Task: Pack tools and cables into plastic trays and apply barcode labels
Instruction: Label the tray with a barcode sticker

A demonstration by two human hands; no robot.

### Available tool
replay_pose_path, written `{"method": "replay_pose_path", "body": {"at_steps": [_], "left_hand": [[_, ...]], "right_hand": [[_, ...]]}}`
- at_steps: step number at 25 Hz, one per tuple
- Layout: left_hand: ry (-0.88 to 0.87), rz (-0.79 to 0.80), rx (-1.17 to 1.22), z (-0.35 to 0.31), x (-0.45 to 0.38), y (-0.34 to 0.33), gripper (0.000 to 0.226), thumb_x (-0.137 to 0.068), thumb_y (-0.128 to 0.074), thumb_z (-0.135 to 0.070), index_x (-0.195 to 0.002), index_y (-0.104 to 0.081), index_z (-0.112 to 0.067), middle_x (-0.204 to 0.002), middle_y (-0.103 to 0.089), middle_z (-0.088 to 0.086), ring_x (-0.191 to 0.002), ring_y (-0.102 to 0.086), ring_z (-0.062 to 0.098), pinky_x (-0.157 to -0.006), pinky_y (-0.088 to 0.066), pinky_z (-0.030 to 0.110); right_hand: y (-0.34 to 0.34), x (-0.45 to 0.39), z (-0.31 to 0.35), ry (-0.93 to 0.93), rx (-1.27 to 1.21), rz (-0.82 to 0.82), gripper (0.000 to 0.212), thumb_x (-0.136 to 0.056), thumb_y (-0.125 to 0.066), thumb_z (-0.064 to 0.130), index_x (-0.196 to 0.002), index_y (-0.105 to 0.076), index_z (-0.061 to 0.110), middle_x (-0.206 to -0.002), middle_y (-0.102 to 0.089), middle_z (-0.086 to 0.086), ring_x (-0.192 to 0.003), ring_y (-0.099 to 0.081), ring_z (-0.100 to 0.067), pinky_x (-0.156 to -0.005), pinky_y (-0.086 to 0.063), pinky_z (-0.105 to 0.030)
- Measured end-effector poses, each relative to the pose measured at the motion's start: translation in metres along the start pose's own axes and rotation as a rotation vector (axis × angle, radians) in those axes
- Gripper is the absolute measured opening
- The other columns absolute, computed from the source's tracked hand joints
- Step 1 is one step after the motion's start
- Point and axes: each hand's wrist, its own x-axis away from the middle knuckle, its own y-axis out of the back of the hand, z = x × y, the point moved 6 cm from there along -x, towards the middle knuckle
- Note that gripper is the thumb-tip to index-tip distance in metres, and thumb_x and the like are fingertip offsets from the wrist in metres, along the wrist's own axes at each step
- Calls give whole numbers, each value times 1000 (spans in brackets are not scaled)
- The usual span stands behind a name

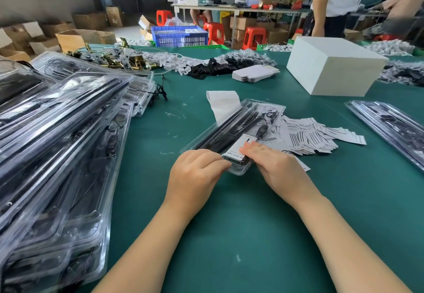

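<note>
On the green table in front of me, a clear plastic tray lies at a slant, its near end under my hands and its far end pointing away to the right. Through the see-through shell I can make out long black bars side by side, a small black controller with a cable, and more dark cable bunched at the far end. A white label with black print sits on the tray's near end.

My right hand lies flat on that label, fingers straight and together, pressing down. My left hand is curled over the tray's near left corner, fingertips on its edge; I cannot tell whether the thumb is hooked beneath.

Just right of the tray, touching it, a loose heap of barcode labels fans across the cloth. A strip of white backing paper curls out from under the tray's far left side. To my left, a tall, slumping stack of filled trays crowds the table edge. One more filled tray lies well apart on the right. A white box stands farther back, with piles of bagged small parts beyond. Other people work at a table at the back of the room.
</note>
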Motion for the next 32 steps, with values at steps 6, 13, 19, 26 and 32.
{"method": "replay_pose_path", "body": {"at_steps": [6, 13, 19, 26, 32], "left_hand": [[21, 56, 10, 1, 0, -2, 7, -83, -75, -17, -77, -72, -13, -81, -69, -3, -74, -65, 20, -65, -51, 33], [15, 32, -11, -2, 0, -3, 11, -83, -72, -10, -72, -68, -13, -78, -65, -2, -74, -63, 20, -62, -50, 33], [21, 65, -23, -4, -2, -9, 18, -88, -56, -8, -71, -62, -11, -77, -61, -1, -71, -59, 22, -60, -47, 35], [28, 70, -7, -3, 0, -10, 12, -86, -60, -6, -75, -64, -10, -81, -63, 0, -77, -61, 22, -67, -47, 30], [43, 122, -5, 0, 0, -9, 10, -80, -70, -13, -71, -68, -15, -77, -66, -5, -73, -64, 18, -63, -48, 31]], "right_hand": [[-4, -1, 0, -18, -3, 13, 40, -85, -63, -12, -120, -68, 7, -124, -66, -8, -116, -62, -25, -100, -48, -40], [-3, 2, -3, -27, -22, 5, 39, -85, -65, -9, -119, -68, 9, -124, -66, -6, -116, -62, -22, -101, -46, -34], [-4, 2, -2, -25, -10, 8, 38, -85, -65, -8, -119, -69, 9, -123, -66, -6, -115, -63, -21, -98, -49, -35], [-4, 1, -2, -53, -32, 27, 37, -87, -64, -7, -120, -68, 10, -124, -66, -6, -117, -61, -20, -103, -42, -30], [-6, 3, -3, -61, -28, 81, 38, -87, -62, -7, -120, -68, 11, -125, -65, -6, -118, -61, -22, -101, -47, -36]]}}
